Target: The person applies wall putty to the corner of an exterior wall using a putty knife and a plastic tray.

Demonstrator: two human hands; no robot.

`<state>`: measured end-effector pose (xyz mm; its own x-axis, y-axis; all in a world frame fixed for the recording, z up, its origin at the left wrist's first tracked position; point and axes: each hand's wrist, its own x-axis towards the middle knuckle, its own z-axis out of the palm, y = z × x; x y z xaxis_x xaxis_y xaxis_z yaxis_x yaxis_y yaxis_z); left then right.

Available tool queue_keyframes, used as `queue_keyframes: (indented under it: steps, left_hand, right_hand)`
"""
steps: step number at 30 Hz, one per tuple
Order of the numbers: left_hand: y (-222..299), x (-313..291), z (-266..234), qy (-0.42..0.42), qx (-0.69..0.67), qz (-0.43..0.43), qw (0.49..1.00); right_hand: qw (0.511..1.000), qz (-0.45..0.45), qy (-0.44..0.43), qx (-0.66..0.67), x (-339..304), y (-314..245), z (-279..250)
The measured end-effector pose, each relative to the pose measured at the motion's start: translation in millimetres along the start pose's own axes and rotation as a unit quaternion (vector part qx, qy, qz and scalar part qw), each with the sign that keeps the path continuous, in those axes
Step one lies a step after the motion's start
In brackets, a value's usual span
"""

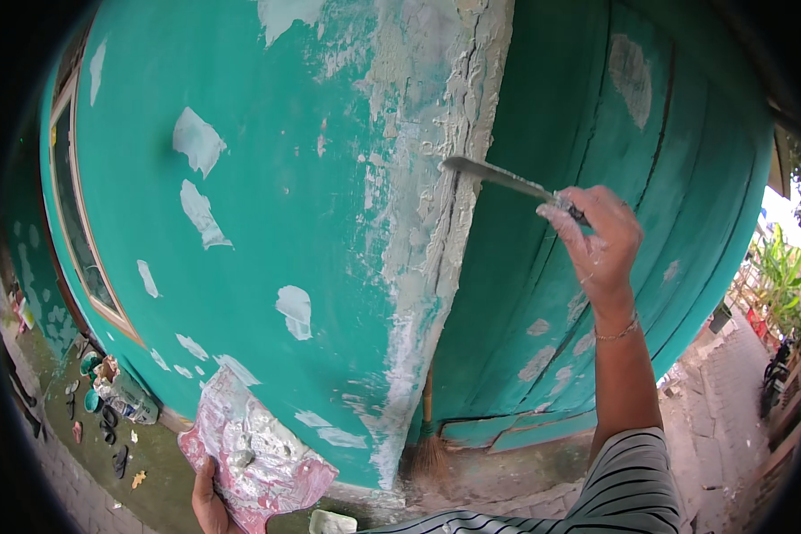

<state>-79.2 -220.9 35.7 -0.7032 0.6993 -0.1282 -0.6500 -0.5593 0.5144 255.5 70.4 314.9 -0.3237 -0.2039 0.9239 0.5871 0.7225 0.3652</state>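
My right hand is closed round the handle of a putty knife, raised at the wall's corner. The blade's tip touches the pale wet filler that runs in a thick, rough strip down the edge of the green wall. At the lower left, my left hand grips a pinkish, putty-smeared board by its edge, thumb on top. Lumps of grey-white putty lie on the board. Dried white patches dot the wall on both sides of the corner.
A straw broom leans at the foot of the corner. A white tub shows at the bottom edge. Lower left stand a bucket and several sandals on the floor. A window is far left; plants grow far right.
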Motion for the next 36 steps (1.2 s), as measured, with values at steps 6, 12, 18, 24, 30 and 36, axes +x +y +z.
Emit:
queue_keyframes:
  steps: [6,12,18,24,30,36]
  left_hand:
    - [-3.2,-3.4,-2.2,-0.009,-0.013,-0.003,1.0]
    - [3.7,1.1,-1.3,-0.032,0.019,0.012,0.999]
    - [13.3,-4.3,18.0,-0.046,0.022,0.042,0.998]
    - [15.7,-8.0,20.3,-0.08,0.024,0.026,0.996]
    - [14.6,-3.5,2.0,-0.057,0.037,0.023,0.997]
    - [5.4,1.9,-7.7,-0.078,0.025,-0.016,0.996]
  right_hand:
    - [0.921,0.23,-0.048,0.311,27.2,21.7,-5.8]
    - [0.71,0.328,-0.212,0.585,-3.3,44.1,20.3]
    - [0.562,0.296,-0.196,0.747,-29.4,41.7,102.9]
    - [0.626,0.372,-0.158,0.667,-53.8,30.0,133.5]
    - [0.557,0.454,-0.159,0.677,-110.5,26.0,136.7]
    - [0.588,0.504,-0.106,0.623,-131.4,2.8,76.7]
